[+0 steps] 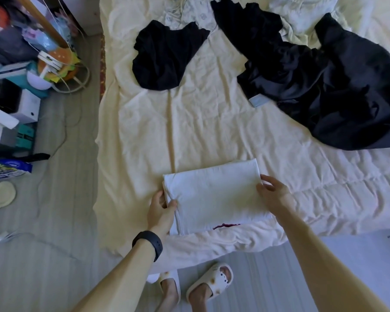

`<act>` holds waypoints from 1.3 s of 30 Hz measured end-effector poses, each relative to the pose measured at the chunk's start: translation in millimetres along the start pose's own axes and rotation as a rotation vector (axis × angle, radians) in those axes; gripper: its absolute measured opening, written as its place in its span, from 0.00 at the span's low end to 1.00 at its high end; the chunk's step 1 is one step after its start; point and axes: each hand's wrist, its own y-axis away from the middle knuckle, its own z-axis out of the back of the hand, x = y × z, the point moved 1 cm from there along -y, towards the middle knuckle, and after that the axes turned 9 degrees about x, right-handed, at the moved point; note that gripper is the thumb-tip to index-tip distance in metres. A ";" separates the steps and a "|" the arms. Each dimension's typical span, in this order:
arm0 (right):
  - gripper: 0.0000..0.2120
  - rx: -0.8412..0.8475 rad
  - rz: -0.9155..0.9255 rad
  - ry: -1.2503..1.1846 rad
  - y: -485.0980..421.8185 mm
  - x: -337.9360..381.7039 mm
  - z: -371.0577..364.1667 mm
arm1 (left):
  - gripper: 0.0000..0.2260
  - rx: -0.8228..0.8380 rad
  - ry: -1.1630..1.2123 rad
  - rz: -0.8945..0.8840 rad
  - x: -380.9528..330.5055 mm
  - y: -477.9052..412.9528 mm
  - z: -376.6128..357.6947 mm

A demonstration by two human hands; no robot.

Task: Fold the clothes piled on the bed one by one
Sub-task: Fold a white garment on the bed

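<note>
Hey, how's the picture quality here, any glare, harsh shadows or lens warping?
Head view: soft, even light, no hard shadows; the folded white garment is nearly washed out, its creases faint; the black clothes lose detail in the dark; the wide lens bows the edges of the bed.

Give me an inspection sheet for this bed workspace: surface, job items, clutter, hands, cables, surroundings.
Surface: bed, cream quilt, wrinkled.
Job's things: white garment folded into a rectangle at the near edge; small black garment and larger black pile unfolded farther back.
Clutter: boxes and a burger-shaped item on the floor left of the bed.
Hands: left hand pinches the white garment's left edge; right hand at its right edge, grip unclear.
Cables: white cable looped among the floor clutter.
Surroundings: grey floor; white slippers on the person's feet.
</note>
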 end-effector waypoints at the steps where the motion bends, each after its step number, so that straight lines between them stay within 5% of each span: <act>1: 0.14 -0.020 0.004 0.010 1.5 0.0 -1.9 | 0.22 -0.026 -0.026 -0.021 -0.2 3.1 -3.1; 5: 0.18 -0.324 0.244 0.404 17.0 -5.4 -19.1 | 0.27 -0.317 -0.672 -0.434 -3.2 21.3 -21.7; 7: 0.19 -0.420 0.518 0.667 29.4 -2.0 -40.2 | 0.30 -0.237 -0.921 -0.659 -4.5 25.3 -39.1; 9: 0.22 -0.320 0.676 0.861 29.0 0.8 -59.6 | 0.30 -0.110 -1.070 -0.718 2.5 18.2 -56.9; 13: 0.31 -0.052 0.502 1.089 -5.8 -16.6 -61.5 | 0.32 -0.119 -1.217 -0.644 32.2 -16.8 -60.5; 22: 0.34 -0.176 0.496 1.028 -40.5 -51.5 -58.4 | 0.32 -0.233 -1.205 -0.618 61.7 -52.4 -46.4; 27: 0.33 -0.137 0.256 1.106 -21.9 -33.8 -58.6 | 0.30 -0.157 -1.248 -0.483 44.9 -54.0 13.1; 32: 0.30 -0.066 0.028 1.079 52.3 8.8 -58.9 | 0.29 0.134 -1.447 -0.297 5.0 -13.1 91.4; 36: 0.24 0.062 0.101 1.002 148.7 57.5 -90.1 | 0.17 0.191 -1.434 -0.124 -36.2 41.4 164.8; 39: 0.21 0.082 0.219 0.842 212.3 96.8 -128.2 | 0.19 0.184 -1.346 -0.137 -65.8 68.2 214.3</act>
